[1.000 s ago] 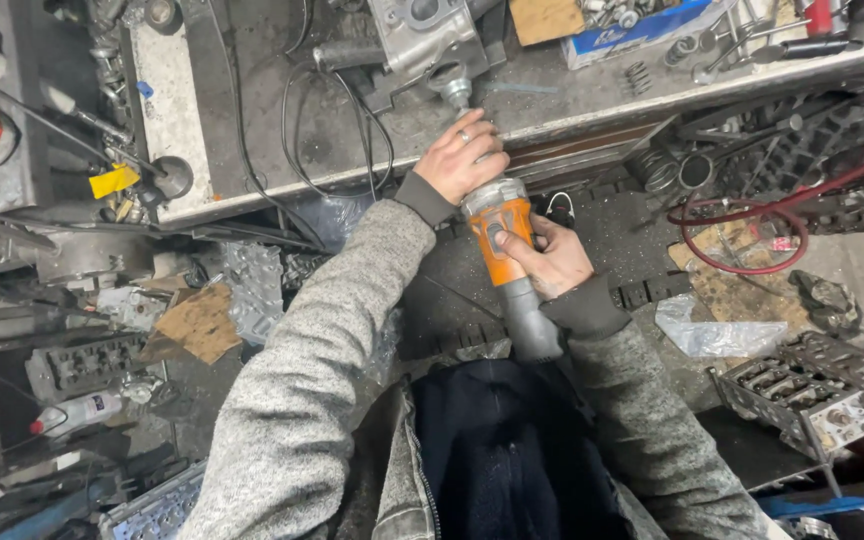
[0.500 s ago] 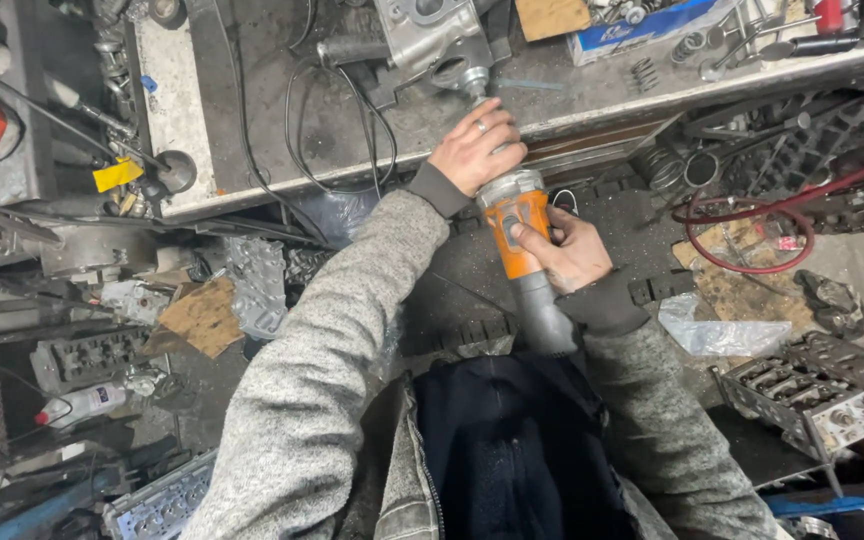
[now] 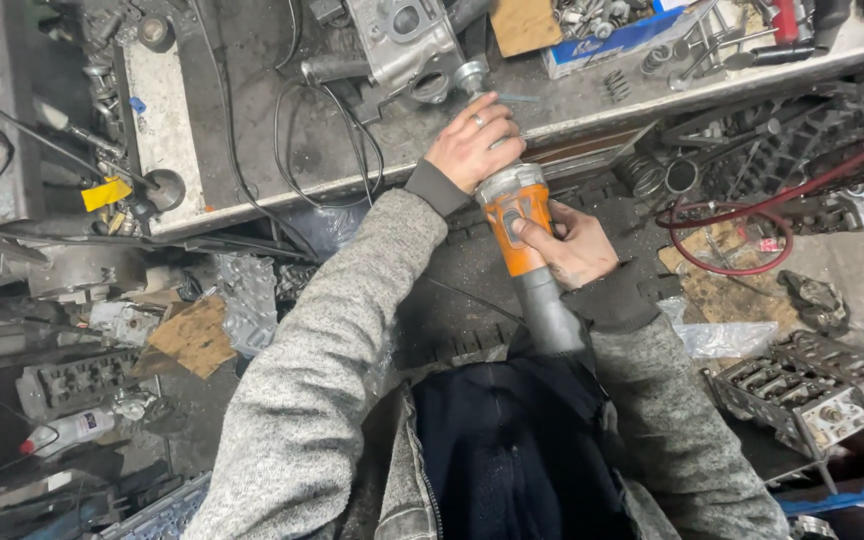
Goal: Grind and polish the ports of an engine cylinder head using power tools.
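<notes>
- Fingers (image 3: 492, 125) of the left hand (image 3: 472, 145) curl tight around the front end of an orange-and-grey power grinder (image 3: 522, 235), a ring showing on one of them
- Right hand (image 3: 567, 245) grips the orange body lower down, thumb pressed on its side, fingers wrapped closed
- Grinder sits at the middle of the frame, angled up toward the tabletop (image 3: 252, 150) edge, its grey tail running down to the dark jacket
- Its tip meets a grey metal casting (image 3: 407, 45) lying on the tabletop, top centre
- Black cable (image 3: 297, 150) loops just left of the casting
- Red hose (image 3: 732, 235) coils at right on the floor, near engine parts (image 3: 802, 385)
</notes>
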